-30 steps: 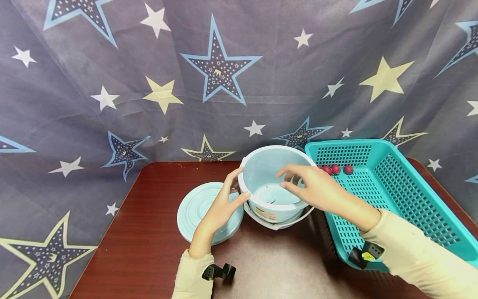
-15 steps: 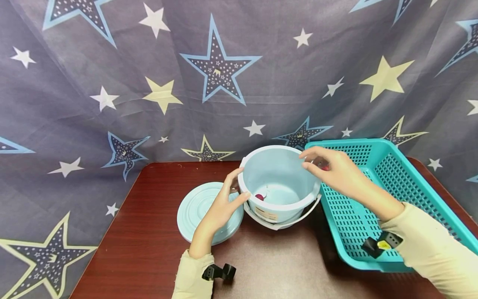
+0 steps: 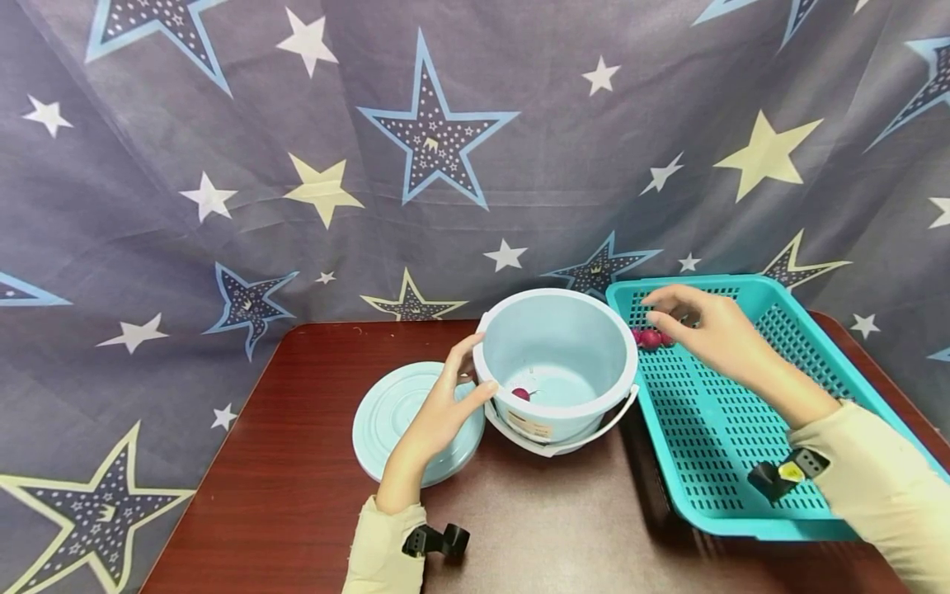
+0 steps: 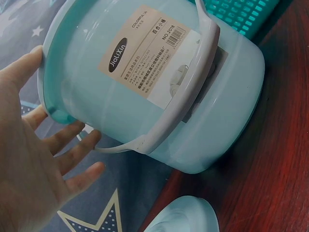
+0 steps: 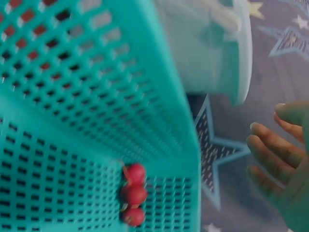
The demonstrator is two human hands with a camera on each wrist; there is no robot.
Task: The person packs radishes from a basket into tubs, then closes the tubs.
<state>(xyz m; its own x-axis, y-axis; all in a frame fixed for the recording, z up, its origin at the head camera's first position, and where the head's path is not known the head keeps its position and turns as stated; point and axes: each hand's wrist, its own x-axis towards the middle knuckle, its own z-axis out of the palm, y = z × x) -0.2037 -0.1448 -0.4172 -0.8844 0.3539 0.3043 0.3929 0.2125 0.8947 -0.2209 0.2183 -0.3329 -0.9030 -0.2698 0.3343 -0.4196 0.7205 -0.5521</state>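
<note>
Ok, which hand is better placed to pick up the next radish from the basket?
Probably the right hand: it hangs above the basket, near the radishes, and appears to hold nothing. The left hand touches the bucket's rim, on the side away from the basket.

Desk (image 3: pixel 260 454) is a dark reddish-brown one with wood grain and rounded back corners, and there's a big washed-out shiny patch toward the front middle. Three things sit right on it: a round pale blue lid (image 3: pixel 382 421) lying flat, a pale blue bucket (image 3: pixel 557 330) standing upright just to the right of that, and a big turquoise basket (image 3: pixel 764 530) taking up the right side.
</note>
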